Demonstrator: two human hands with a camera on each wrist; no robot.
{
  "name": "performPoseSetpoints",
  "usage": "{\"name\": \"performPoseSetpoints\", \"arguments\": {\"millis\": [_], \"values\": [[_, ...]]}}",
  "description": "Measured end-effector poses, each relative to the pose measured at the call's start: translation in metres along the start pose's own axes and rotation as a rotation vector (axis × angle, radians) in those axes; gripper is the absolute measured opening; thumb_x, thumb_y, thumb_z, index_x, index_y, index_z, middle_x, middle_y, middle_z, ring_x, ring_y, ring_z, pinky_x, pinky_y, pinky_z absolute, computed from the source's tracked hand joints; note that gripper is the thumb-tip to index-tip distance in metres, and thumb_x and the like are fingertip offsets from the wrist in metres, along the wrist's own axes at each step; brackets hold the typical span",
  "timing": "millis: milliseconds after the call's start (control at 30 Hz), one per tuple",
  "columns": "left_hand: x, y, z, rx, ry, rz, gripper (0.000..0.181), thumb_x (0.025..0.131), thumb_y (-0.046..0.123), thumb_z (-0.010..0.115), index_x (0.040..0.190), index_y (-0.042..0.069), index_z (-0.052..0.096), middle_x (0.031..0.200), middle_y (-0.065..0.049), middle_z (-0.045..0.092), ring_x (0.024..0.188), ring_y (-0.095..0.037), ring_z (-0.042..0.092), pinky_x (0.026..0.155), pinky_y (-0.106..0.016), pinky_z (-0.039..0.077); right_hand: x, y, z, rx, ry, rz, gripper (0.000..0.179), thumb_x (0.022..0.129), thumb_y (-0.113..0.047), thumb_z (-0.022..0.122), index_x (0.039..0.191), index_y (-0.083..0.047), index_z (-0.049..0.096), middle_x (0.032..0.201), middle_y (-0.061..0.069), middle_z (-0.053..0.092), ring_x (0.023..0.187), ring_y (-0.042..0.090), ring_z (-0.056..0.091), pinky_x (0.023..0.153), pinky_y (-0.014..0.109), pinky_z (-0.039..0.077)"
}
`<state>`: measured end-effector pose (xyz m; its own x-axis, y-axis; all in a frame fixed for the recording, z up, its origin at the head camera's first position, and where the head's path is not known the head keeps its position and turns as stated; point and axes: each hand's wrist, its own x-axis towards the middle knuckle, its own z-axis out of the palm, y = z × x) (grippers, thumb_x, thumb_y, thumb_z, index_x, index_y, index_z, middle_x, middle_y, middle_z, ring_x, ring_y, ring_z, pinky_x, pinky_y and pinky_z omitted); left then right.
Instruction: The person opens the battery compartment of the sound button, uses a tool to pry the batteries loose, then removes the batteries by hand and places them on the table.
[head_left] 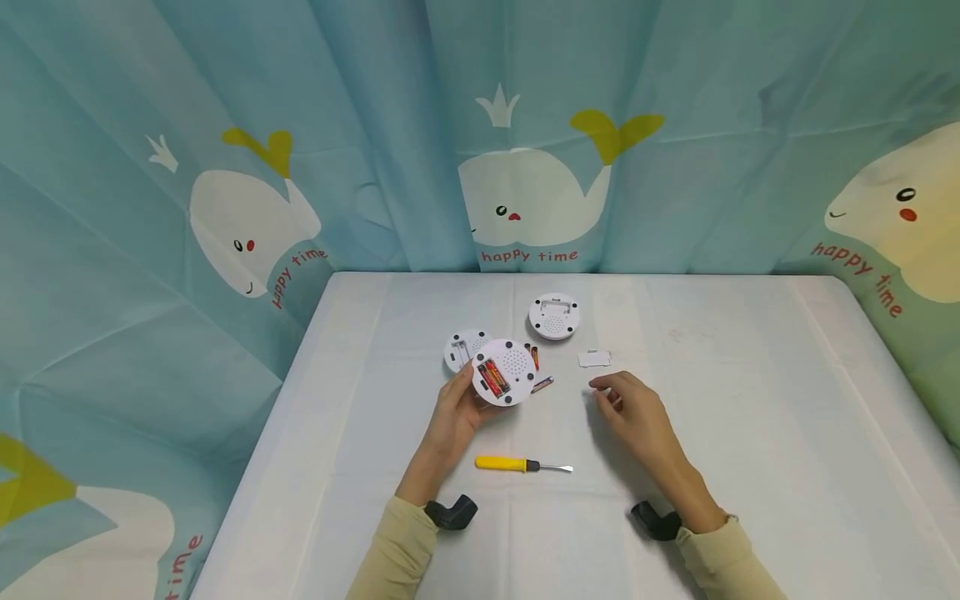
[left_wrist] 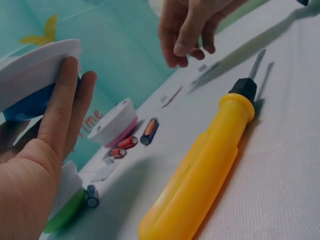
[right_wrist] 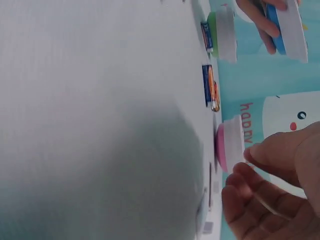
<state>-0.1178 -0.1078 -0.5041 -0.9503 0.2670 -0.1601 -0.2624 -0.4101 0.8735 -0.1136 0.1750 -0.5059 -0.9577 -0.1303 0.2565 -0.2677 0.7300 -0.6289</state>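
Observation:
My left hand (head_left: 457, 408) grips a round white device (head_left: 517, 367), blue on its other side in the left wrist view. Its battery bay faces up with red batteries (head_left: 493, 378) lying in it. Empty, my right hand (head_left: 630, 414) hovers over the table with loosely bent fingers, close to a flat white battery cover (head_left: 594, 358). Partly hidden behind the held device is a second round device (head_left: 457, 350) with a green side (right_wrist: 213, 32). Farther back sits a third one (head_left: 554, 315), pink-sided (right_wrist: 221, 147), its battery bay bare.
Loose batteries (head_left: 542, 384) lie on the table just right of the held device. A yellow-handled screwdriver (head_left: 502, 463) rests between the forearms, tip to the right. A blue curtain (head_left: 405, 167) with whales hangs behind the white table (head_left: 750, 417).

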Motion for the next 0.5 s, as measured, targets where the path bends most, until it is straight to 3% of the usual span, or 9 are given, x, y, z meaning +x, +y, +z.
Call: {"name": "performPoseSetpoints", "arguments": {"millis": [133, 333, 500], "values": [[0.000, 0.000, -0.002, -0.009, 0.006, -0.005, 0.057, 0.112, 0.039, 0.036, 0.160, 0.009, 0.037, 0.146, -0.007, 0.057, 0.118, -0.015, 0.064, 0.097, -0.033, 0.059, -0.001, 0.001, 0.007, 0.037, -0.043, -0.096, 0.020, 0.091, 0.004, 0.072, 0.109, -0.004, 0.075, 0.097, 0.004, 0.071, 0.078, 0.013, 0.062, 0.070, 0.027, 0.055], [-0.002, 0.001, -0.006, -0.006, 0.014, -0.016, 0.058, 0.112, 0.043, 0.037, 0.161, 0.013, 0.037, 0.153, -0.010, 0.053, 0.124, -0.013, 0.063, 0.098, -0.031, 0.059, -0.003, -0.002, 0.015, 0.121, -0.185, -0.226, 0.026, 0.092, -0.001, 0.075, 0.118, -0.006, 0.072, 0.108, 0.005, 0.073, 0.085, 0.009, 0.064, 0.076, 0.026, 0.058], [-0.003, 0.001, -0.007, 0.009, 0.008, -0.016, 0.057, 0.111, 0.046, 0.038, 0.160, 0.016, 0.039, 0.158, -0.014, 0.048, 0.126, -0.014, 0.063, 0.099, -0.032, 0.058, -0.003, -0.012, 0.019, 0.163, -0.295, -0.269, 0.027, 0.094, -0.005, 0.075, 0.121, -0.009, 0.071, 0.113, 0.002, 0.072, 0.087, 0.005, 0.063, 0.078, 0.025, 0.058]]}}
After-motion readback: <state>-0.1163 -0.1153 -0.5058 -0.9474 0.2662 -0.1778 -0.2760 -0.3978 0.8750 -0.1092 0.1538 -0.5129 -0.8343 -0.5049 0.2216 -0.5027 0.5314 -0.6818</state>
